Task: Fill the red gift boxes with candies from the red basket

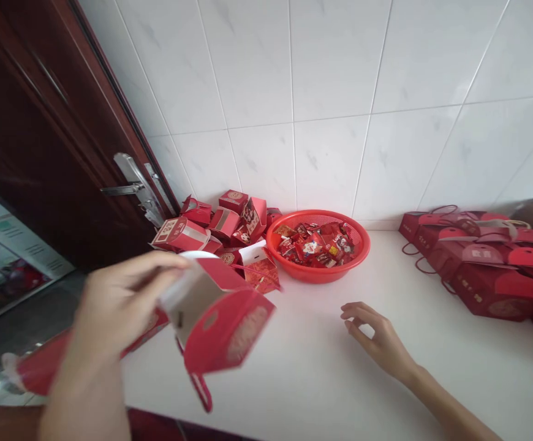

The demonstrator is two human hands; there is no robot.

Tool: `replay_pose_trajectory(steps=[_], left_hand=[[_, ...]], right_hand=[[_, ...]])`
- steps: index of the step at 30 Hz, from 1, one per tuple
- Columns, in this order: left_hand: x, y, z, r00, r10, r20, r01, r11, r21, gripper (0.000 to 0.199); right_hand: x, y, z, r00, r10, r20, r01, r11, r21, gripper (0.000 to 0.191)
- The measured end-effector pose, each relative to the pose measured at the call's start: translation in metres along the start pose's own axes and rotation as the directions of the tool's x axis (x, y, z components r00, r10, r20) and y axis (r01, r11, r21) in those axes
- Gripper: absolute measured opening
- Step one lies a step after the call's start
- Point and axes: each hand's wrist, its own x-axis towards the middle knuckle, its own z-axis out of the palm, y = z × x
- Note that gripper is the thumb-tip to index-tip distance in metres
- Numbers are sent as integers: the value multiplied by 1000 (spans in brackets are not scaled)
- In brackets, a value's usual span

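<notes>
My left hand (133, 294) pinches a red candy box (234, 331) by its edge, lifted above the white tabletop. The box is tilted, with its flaps apart, a pale inside showing and a red cord handle hanging below. My right hand (377, 340) hovers over or rests on the white surface, which of the two I cannot tell. Its fingers curve loosely toward the thumb, and no thing shows in them. Beyond both hands stands a red plastic basket (318, 275) filled with wrapped candies (315, 246).
Behind my left hand lies a heap of red boxes (224, 223), some unfolded, against the tiled wall (331, 79). Several closed red boxes with cord handles (500, 294) stand in rows at the right. A dark wooden door (55, 110) with a metal handle (133, 184) is at the left.
</notes>
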Motion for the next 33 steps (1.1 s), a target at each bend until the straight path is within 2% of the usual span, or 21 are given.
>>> replay_pose_trajectory(steps=[1, 2, 4, 6, 8, 9, 11, 13, 15, 17, 21, 25, 29, 33], left_hand=[[2, 17, 17, 988, 71, 137, -53, 990, -133, 24], [4, 32, 35, 953, 148, 265, -81, 965, -248, 24], [6, 54, 73, 869, 247, 429, -74, 922, -381, 23], [6, 66, 110, 790, 290, 540, -20, 892, -451, 23], [6, 71, 140, 717, 321, 619, 32, 871, -490, 23], [6, 72, 153, 694, 331, 640, 53, 862, -504, 23], [6, 74, 172, 673, 342, 656, 75, 851, -520, 23], [7, 77, 185, 669, 338, 662, 88, 848, -522, 23], [6, 80, 193, 652, 333, 681, 104, 851, -515, 27], [6, 80, 196, 619, 335, 710, 120, 853, -507, 35], [10, 70, 197, 521, 348, 779, 167, 854, -493, 53], [14, 56, 195, 415, 342, 843, 293, 827, -480, 71], [13, 45, 191, 297, 381, 876, 462, 746, -481, 87], [6, 32, 190, 197, 419, 887, 536, 711, -455, 112]], right_hand=[[0, 0, -1, 1000, 12, -7, -12, 1000, 9, 24], [1, -1, -1, 999, 28, -18, -28, 999, 19, 25], [2, -2, -3, 996, 70, -48, -68, 997, 43, 29], [3, -3, -7, 990, 108, -94, -100, 992, 81, 33], [4, -5, -10, 981, 115, -154, -96, 988, 125, 36], [4, -6, -12, 978, 100, -184, -75, 987, 141, 37], [5, -7, -15, 975, 26, -220, 7, 989, 147, 40], [4, -8, -17, 973, -97, -208, 124, 984, 125, 43], [4, -10, -18, 961, -225, -163, 240, 967, 82, 47], [5, -11, -17, 946, -303, -118, 310, 950, 43, 51], [6, -13, -14, 945, -321, -59, 322, 947, 4, 46], [6, -15, -13, 950, -309, -43, 307, 951, -36, 37], [6, -19, -16, 979, -191, -74, 192, 981, -1, 35], [8, -18, -19, 984, 104, -147, -88, 990, 113, 38]])
